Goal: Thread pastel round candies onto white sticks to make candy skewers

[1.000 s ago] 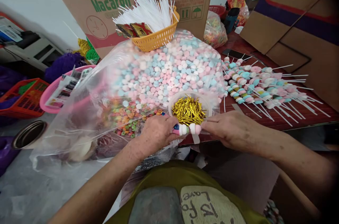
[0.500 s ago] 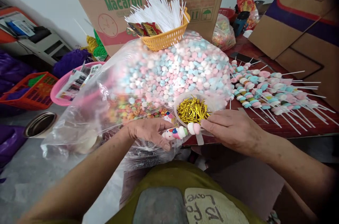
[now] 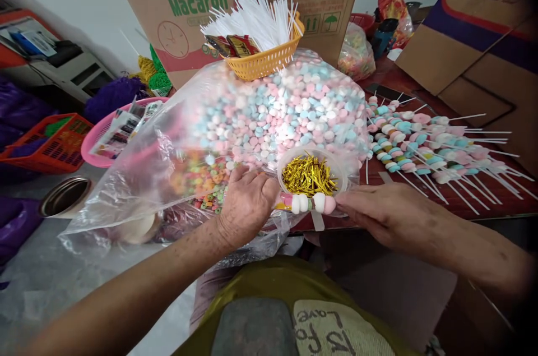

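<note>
My left hand (image 3: pixel 247 202) is closed round the left end of a candy skewer (image 3: pixel 309 203), a stick strung with pink and white candy discs. My right hand (image 3: pixel 380 213) pinches the skewer's right end. The skewer lies level between both hands, just in front of a clear tub of gold twist ties (image 3: pixel 310 174). Behind is a big clear bag of pink, blue and white candies (image 3: pixel 281 109), with a bag of colourful ring candies (image 3: pixel 202 176) beside my left hand.
Finished skewers (image 3: pixel 424 140) are piled on the red table at the right. A yellow basket of white sticks (image 3: pixel 263 36) tops the candy bag. Cardboard boxes (image 3: pixel 474 36) stand behind and right. A pink basin (image 3: pixel 101 146) and a metal can (image 3: pixel 63 196) are left.
My left hand turned over and closed on the skewer's left end, hiding the figure-shaped candy. The skewer now lies level and sits slightly further right.
</note>
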`<state>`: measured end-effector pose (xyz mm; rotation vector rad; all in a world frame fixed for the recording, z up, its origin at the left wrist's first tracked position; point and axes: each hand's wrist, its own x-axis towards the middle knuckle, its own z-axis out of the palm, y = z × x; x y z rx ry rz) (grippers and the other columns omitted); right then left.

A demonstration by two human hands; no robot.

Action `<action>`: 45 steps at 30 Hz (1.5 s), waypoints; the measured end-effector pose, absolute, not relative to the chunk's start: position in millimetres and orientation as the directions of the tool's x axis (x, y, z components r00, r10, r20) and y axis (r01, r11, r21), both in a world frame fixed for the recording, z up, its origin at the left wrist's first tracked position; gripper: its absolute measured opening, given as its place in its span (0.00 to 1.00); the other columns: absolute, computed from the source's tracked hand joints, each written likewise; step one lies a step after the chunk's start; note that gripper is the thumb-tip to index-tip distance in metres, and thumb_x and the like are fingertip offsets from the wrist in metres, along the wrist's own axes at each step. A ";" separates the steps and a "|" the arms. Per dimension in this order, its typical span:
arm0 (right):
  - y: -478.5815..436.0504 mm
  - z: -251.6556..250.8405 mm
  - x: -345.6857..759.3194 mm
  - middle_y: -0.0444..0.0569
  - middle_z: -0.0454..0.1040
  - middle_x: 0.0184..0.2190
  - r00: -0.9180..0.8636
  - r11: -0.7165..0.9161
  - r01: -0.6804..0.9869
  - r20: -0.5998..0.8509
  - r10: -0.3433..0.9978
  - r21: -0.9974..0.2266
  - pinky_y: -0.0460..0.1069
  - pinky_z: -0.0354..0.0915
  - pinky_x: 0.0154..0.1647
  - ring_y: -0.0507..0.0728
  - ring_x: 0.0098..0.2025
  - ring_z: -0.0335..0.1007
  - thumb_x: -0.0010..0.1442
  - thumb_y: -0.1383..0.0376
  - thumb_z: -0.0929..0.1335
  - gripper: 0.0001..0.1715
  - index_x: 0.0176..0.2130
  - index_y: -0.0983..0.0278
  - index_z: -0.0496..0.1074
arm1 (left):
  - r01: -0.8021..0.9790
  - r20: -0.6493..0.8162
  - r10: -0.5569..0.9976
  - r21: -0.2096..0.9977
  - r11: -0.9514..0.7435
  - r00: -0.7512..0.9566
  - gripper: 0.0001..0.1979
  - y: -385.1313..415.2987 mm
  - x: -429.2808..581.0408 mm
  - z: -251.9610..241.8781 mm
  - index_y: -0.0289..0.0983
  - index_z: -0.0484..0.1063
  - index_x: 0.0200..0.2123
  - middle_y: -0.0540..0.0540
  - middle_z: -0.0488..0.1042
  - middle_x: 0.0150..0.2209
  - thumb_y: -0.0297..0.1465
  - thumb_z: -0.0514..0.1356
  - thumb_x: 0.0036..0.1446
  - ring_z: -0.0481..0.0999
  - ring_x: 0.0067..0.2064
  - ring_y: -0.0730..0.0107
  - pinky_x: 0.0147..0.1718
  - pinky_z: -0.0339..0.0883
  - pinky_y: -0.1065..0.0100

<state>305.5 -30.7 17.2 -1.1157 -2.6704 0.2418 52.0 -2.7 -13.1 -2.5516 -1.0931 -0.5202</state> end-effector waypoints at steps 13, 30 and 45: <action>-34.6 7.0 282.9 0.48 0.70 0.25 -0.854 0.819 0.504 0.302 0.423 0.275 0.52 0.49 0.29 0.56 0.27 0.61 0.61 0.74 0.60 0.12 0.39 0.69 0.71 | 0.622 -0.330 0.647 0.728 -0.289 0.687 0.15 5.6 69.8 -1.3 0.38 0.75 0.38 0.52 0.76 0.32 0.37 0.67 0.46 0.73 0.35 0.68 0.33 0.62 0.71; -25.7 -34.6 272.2 0.48 0.69 0.24 -0.728 0.734 0.594 0.169 0.665 -0.327 0.49 0.51 0.32 0.54 0.29 0.60 0.62 0.70 0.59 0.15 0.26 0.66 0.66 | 0.808 -0.300 0.764 0.372 -0.457 0.571 0.25 -3.2 91.0 -11.3 0.37 0.64 0.54 0.41 0.76 0.36 0.36 0.60 0.54 0.76 0.39 0.53 0.39 0.66 0.58; -20.9 6.5 310.5 0.47 0.68 0.24 -0.747 0.804 0.543 0.298 0.595 -0.243 0.50 0.53 0.35 0.55 0.31 0.62 0.67 0.65 0.57 0.17 0.28 0.63 0.67 | 0.702 -0.350 0.715 0.658 -0.273 0.605 0.15 -0.2 37.9 -8.3 0.39 0.71 0.42 0.49 0.74 0.32 0.38 0.62 0.53 0.71 0.32 0.68 0.32 0.64 0.68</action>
